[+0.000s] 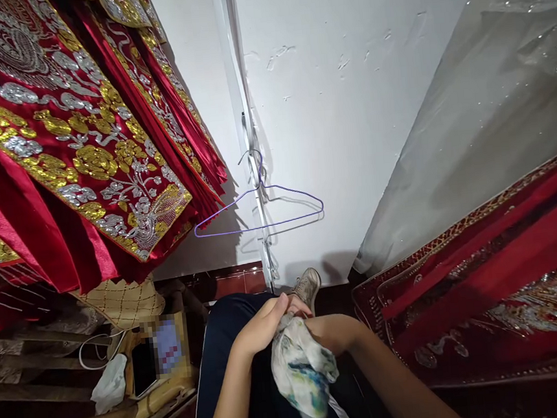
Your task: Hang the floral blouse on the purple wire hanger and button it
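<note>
Both my hands meet low in the middle of the view, above my dark-trousered leg [235, 382]. My left hand [264, 324] is closed on the top of a crumpled cloth [303, 376], white with blue, green and yellow patches. My right hand [331, 331] grips the same cloth from the right side. The cloth hangs down between my forearms. Just beyond my fingers sits my grey shoe [307, 286].
A purple wire hanger [259, 214] hangs on a white wall by a thin pipe. Red garments with gold and silver embroidery [72, 136] hang at the left. More red embroidered fabric [491, 294] and a sheer pale cloth [495, 118] lie at the right. Wooden pieces and a white cable clutter the lower left.
</note>
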Motion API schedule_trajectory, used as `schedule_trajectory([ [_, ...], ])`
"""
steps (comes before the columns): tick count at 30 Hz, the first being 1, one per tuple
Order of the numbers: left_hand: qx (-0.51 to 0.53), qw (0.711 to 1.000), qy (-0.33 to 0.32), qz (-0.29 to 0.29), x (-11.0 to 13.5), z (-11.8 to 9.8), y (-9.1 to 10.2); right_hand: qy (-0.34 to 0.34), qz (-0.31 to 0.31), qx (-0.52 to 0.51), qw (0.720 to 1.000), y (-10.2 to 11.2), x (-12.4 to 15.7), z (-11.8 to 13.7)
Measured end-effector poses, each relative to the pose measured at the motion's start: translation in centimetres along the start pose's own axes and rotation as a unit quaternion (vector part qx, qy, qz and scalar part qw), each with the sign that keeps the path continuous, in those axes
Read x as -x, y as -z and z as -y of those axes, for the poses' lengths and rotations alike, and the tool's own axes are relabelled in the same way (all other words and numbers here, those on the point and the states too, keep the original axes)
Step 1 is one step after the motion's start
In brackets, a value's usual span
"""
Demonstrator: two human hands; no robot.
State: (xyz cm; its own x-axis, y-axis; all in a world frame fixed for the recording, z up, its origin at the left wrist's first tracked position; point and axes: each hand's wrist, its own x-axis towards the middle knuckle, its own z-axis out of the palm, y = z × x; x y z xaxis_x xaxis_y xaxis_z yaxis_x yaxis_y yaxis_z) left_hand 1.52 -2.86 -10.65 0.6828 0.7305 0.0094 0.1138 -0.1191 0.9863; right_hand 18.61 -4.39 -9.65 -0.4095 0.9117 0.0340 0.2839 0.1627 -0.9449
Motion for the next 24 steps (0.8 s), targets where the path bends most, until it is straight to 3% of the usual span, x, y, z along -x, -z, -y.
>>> schedule_trajectory([
  [2, -0.008, 1.0, 0.017, -0.002, -0.1, 1.1, 0.1, -0.056, 0.105, -0.088, 0.989, 2.3, 0.1, 0.5],
  [3, -0.018, 1.0, 0.021, -0.013, -0.1, 1.4, 0.4, -0.095, 0.093, -0.132, 0.982, 3.6, 0.2, 0.6],
  [5, -0.045, 0.998, 0.021, -0.039, 0.1, 1.8, 1.6, -0.149, -0.053, -0.185, 0.97, 6.4, 0.2, 1.1],
  [7, -0.089, 0.994, 0.024, -0.066, 0.6, 1.6, 3.6, -0.139, -0.181, -0.193, 0.954, 9.3, -0.1, 1.8],
  [11, -0.199, 0.971, 0.035, -0.125, 1.9, -0.2, 7.8, -0.012, -0.233, -0.022, 0.972, 12.9, -2.6, 3.1],
  [13, -0.218, 0.963, 0.02, -0.156, 2.3, -1.6, 8.7, 0.071, -0.275, 0.079, 0.956, 12.9, -5.3, 2.5],
  [15, -0.202, 0.962, -0.006, -0.186, 2.5, -3.2, 8.5, 0.119, -0.273, 0.087, 0.951, 11.9, -8.4, 1.1],
  [17, -0.19, 0.96, -0.032, -0.202, 2.6, -4.8, 7.6, 0.1, -0.225, 0.049, 0.968, 10.4, -11.2, -0.7],
  [20, -0.257, 0.947, -0.043, -0.185, 3.0, -6.4, 6.7, 0.054, -0.179, 0.017, 0.982, 8.2, -13.3, -3.2],
  [24, -0.386, 0.91, 0.014, -0.15, 4.3, -5.7, 8.2, 0.036, -0.232, 0.042, 0.971, 8.0, -12.3, -4.9],
])
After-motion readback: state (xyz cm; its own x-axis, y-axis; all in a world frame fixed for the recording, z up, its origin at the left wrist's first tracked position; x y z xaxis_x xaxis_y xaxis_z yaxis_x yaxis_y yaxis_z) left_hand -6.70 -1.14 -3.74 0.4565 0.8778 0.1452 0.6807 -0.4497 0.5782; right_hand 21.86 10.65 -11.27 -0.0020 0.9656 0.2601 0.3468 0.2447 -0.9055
